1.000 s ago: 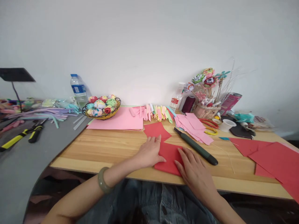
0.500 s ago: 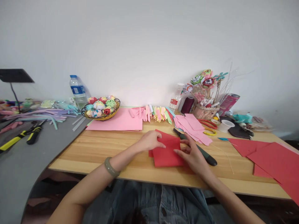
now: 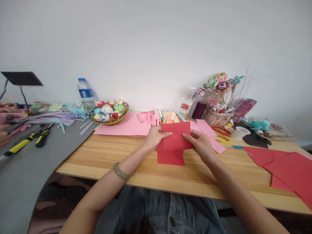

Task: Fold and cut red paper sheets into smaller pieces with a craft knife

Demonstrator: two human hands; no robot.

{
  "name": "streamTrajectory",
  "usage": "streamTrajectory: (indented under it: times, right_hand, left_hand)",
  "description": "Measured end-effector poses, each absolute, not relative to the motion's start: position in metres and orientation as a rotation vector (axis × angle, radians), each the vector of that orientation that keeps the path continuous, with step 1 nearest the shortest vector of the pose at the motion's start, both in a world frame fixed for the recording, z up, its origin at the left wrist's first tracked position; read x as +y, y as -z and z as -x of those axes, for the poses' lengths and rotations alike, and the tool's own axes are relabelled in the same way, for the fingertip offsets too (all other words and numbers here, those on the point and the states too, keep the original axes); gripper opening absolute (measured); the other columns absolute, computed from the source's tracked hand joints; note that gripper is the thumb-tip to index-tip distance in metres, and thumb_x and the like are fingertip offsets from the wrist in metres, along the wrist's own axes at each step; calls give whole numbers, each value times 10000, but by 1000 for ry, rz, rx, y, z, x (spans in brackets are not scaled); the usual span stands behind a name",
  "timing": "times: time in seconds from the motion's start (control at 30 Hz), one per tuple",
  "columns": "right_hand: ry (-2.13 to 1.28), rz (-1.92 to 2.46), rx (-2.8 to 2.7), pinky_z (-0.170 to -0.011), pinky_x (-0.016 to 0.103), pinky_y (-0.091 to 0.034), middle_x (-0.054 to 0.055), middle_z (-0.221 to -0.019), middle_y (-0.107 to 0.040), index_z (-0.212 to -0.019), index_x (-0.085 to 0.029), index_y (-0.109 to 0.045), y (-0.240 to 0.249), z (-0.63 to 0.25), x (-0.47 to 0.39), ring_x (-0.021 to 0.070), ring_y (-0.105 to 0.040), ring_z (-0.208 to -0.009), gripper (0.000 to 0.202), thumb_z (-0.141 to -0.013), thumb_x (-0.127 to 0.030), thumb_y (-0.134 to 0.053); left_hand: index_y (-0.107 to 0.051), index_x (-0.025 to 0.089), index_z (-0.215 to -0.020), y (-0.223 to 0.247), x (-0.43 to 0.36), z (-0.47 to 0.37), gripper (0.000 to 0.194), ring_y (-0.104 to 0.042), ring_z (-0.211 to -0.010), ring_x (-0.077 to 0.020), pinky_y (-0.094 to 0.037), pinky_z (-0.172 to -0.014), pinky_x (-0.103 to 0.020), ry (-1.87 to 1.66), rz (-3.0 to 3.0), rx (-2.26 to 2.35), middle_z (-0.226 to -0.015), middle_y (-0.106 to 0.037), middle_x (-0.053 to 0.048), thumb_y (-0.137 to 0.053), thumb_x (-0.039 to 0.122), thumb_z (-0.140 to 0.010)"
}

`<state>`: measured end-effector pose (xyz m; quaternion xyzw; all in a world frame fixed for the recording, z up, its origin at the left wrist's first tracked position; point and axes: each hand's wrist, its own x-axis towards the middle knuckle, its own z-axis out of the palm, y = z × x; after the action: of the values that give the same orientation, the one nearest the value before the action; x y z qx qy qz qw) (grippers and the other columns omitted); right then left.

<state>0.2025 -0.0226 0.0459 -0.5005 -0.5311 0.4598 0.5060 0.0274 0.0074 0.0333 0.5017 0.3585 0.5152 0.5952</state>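
A red paper rectangle (image 3: 177, 138) is held up between my two hands, just above the table. My left hand (image 3: 156, 136) pinches its left edge, thumb on the front face and fingers behind. On the other side my right hand (image 3: 201, 141) grips the right edge in the same way. Below it, more red paper (image 3: 172, 157) lies on the wooden table, partly covered by the held piece. How many layers the held paper has, I cannot tell.
Behind lie large pink sheets (image 3: 117, 128) and folded paper strips (image 3: 168, 117). A basket of paper balls (image 3: 109, 113) stands left of them. Rightward are scissors (image 3: 220, 131), a flower pot (image 3: 216, 116) and red sheets (image 3: 290, 165). Pliers (image 3: 21, 144) rest on the grey table; another person's hand (image 3: 3, 135) shows there.
Both hands have lifted the red paper off the table and away from me, uncovering red paper beneath. The dark green cutter by my right hand is now out of sight. The view shifted slightly.
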Motion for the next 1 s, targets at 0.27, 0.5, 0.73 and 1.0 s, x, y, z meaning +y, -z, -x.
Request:
streamTrajectory:
  times: [0.27,0.5,0.73,1.0]
  right_hand:
    - [-1064,1235,-1185,-522,240,-480,16,-713,-701,-723,-188,-701,-44,-204,-23,141,-604,-590,304,-582,-453,-743]
    - [-1031,1221,-1157,-430,202,-411,-13,-586,-650,-612,-180,-678,-45,-204,-26,93,-520,-480,258,-560,-417,-764]
    - [-1042,1149,-1140,-506,204,-464,-11,-714,-688,-750,-219,-707,-46,-205,-29,118,-593,-601,265,-584,-421,-752]
    - [-1020,1148,-1108,-462,198,-446,-3,-659,-679,-646,-194,-685,-46,-206,-31,103,-562,-531,241,-567,-407,-765]
  left_hand:
    - [-660,107,-621,-27,7,-25,385,-575,-573,-156,-421,-504,-238,-1234,-1267,942,-575,-629,-18,-780,459,-522]
    - [-659,115,-652,-25,4,-25,378,-560,-582,-143,-404,-498,-225,-1273,-1300,887,-584,-615,-9,-732,483,-607]
    - [-655,114,-668,-24,2,-25,373,-551,-576,-131,-407,-511,-226,-1265,-1298,848,-615,-621,-12,-724,478,-623]
    - [-615,129,-586,-25,-1,-26,381,-524,-550,-124,-368,-476,-216,-1261,-1276,928,-541,-557,14,-735,491,-599]
